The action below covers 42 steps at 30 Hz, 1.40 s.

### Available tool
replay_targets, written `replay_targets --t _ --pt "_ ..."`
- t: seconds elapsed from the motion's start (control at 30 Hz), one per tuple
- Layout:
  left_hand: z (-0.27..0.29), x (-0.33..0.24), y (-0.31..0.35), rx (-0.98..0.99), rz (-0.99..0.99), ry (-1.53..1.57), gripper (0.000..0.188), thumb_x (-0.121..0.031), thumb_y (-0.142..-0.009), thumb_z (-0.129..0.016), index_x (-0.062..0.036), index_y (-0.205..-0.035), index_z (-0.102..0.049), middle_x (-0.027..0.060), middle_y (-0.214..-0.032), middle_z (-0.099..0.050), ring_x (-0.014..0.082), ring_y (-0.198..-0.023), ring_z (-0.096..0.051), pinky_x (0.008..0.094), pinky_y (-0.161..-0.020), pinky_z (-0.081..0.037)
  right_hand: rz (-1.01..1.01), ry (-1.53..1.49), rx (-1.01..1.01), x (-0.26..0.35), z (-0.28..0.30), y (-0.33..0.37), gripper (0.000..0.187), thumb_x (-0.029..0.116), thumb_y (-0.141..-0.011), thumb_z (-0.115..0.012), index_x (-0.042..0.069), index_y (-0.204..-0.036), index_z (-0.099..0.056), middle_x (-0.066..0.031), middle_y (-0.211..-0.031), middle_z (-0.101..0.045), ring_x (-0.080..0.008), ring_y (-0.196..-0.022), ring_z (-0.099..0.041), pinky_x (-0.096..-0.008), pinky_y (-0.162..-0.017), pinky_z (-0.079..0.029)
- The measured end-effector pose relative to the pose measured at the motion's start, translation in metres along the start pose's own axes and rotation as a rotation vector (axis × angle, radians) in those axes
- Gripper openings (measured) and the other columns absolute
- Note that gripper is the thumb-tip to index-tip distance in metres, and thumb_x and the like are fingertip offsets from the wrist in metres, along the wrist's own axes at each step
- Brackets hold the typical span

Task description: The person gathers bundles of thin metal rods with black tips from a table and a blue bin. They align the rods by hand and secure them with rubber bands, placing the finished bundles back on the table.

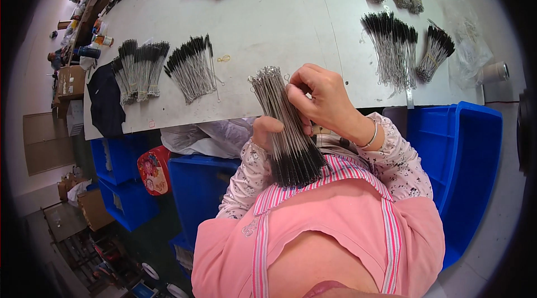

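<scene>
My left hand [265,131] is wrapped round a thick bundle of thin wire cleaning brushes [286,130] in front of my chest. Their looped wire ends point up toward the table and their black bristles hang down toward me. At the right side of this bundle is my right hand [321,96], thumb and forefinger pinched together. A single wire loop stands out by its fingertips, apparently the end of one brush; the rest of that brush is hidden among the others.
On the white table [268,24] lie loose brushes [190,68], a tied bundle [140,71], and more bundles at the far edge and right [391,52]. A yellow rubber band [224,58] lies mid-table. Blue bins [467,186] stand right and left, near a red container [154,171].
</scene>
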<state>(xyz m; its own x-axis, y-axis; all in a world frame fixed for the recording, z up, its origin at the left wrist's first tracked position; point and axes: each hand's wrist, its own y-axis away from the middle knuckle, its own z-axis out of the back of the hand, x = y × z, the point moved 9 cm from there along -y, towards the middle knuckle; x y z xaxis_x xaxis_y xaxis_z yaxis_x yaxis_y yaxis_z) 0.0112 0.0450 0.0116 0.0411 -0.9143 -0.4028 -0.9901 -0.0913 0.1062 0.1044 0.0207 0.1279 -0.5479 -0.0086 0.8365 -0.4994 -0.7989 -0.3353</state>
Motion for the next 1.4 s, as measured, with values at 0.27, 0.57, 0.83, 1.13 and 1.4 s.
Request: replay_targets --t 0.27,0.57,0.83,1.13,1.4 --pt "-0.021 0.003 0.003 0.039 0.112 0.066 0.063 -0.023 -0.056 -0.062 0.01 -0.109 -0.055 0.023 -0.095 -0.063 0.0377 -0.094 -0.063 0.0434 -0.083 -0.054 -0.146 -0.114 -0.076 -0.01 0.002 0.003 0.01 0.008 -0.078 -0.061 -0.002 -0.077 -0.061 -0.0126 -0.068 -0.06 -0.022 -0.056 -0.058 -0.0315 -0.052 -0.046" --pt "-0.049 -0.003 -0.004 0.304 -0.016 0.245 0.053 -0.014 -0.062 -0.06 -0.001 -0.112 -0.047 0.0141 -0.086 -0.058 0.036 -0.091 -0.061 0.051 -0.095 -0.046 -0.442 -0.479 -0.025 -0.024 -0.014 0.013 0.017 0.012 -0.089 -0.06 -0.002 -0.081 -0.061 -0.0005 -0.065 -0.059 -0.0042 -0.053 -0.052 -0.0204 -0.045 -0.042" --pt "-0.021 -0.056 -0.006 0.094 -0.292 0.273 0.04 -0.013 -0.07 -0.056 -0.0083 -0.109 -0.047 0.0053 -0.086 -0.049 0.0216 -0.084 -0.051 0.0414 -0.089 -0.045 -0.353 -0.281 0.23 -0.033 -0.006 0.015 0.026 0.021 -0.084 -0.069 -0.001 -0.072 -0.062 -0.0011 -0.057 -0.056 -0.0065 -0.051 -0.047 -0.0242 -0.045 -0.036" --pt "-0.022 -0.068 0.001 0.044 -0.265 0.215 0.03 -0.01 -0.076 -0.056 -0.0117 -0.105 -0.049 0.0029 -0.081 -0.05 0.0205 -0.081 -0.051 0.037 -0.081 -0.043 -0.524 -0.734 0.558 -0.059 -0.043 0.038 0.013 0.014 -0.088 -0.063 0.001 -0.089 -0.063 0.0002 -0.074 -0.06 -0.0046 -0.061 -0.05 -0.0189 -0.051 -0.04" --pt "-0.019 -0.058 -0.004 -0.073 -0.108 0.115 0.059 -0.004 -0.074 -0.054 -0.0017 -0.131 -0.041 0.0059 -0.075 -0.05 0.0213 -0.074 -0.051 0.0355 -0.074 -0.044 -0.307 -0.916 0.336 -0.013 0.001 -0.007 0.043 -0.002 -0.09 -0.042 0.0 -0.133 -0.039 -0.0244 -0.127 -0.052 -0.0162 -0.073 -0.067 -0.0267 -0.059 -0.058"
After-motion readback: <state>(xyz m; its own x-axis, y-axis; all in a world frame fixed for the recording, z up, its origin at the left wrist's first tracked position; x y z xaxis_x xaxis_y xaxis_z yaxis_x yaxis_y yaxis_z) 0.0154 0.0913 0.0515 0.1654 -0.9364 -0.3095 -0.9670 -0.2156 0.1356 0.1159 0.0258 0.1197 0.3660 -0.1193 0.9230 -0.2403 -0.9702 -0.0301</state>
